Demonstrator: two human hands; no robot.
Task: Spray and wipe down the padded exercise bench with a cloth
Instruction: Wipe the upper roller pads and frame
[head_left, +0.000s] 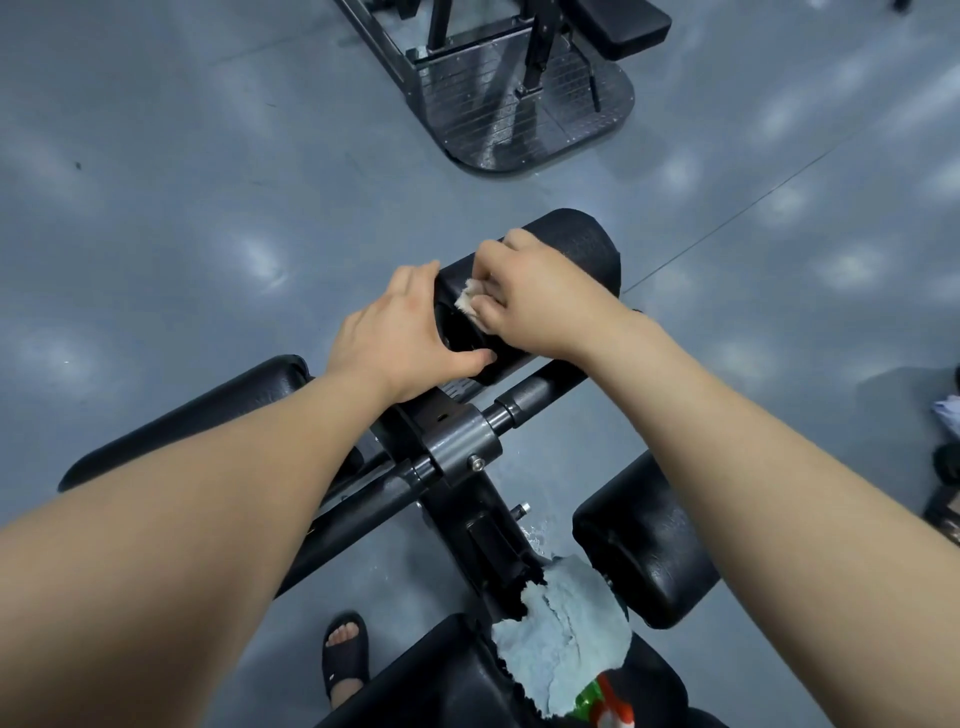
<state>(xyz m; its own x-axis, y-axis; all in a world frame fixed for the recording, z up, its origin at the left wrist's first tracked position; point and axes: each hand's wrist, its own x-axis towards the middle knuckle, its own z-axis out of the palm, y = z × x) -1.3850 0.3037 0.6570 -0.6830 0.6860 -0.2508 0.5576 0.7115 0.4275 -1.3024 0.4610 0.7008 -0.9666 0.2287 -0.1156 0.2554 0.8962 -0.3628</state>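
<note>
A black padded roller (576, 244) sticks out at the far end of the exercise bench. My left hand (400, 332) grips the roller's near end cap, thumb underneath. My right hand (540, 301) pinches a small pale cloth (470, 301) against the roller's top beside the cap. A larger light-blue cloth (566, 644) lies bunched on the bench's seat pad (447, 670) near me. Beside it, at the bottom edge, shows the top of a spray bottle (608, 701) with a red trigger and green body.
The bench's dark metal frame (467, 441) runs between two more black pads, one at left (218, 405) and one at right (649, 540). My sandalled foot (345, 654) stands on the grey floor. Another machine's metal footplate (524, 109) lies ahead. Dark items sit at the right edge.
</note>
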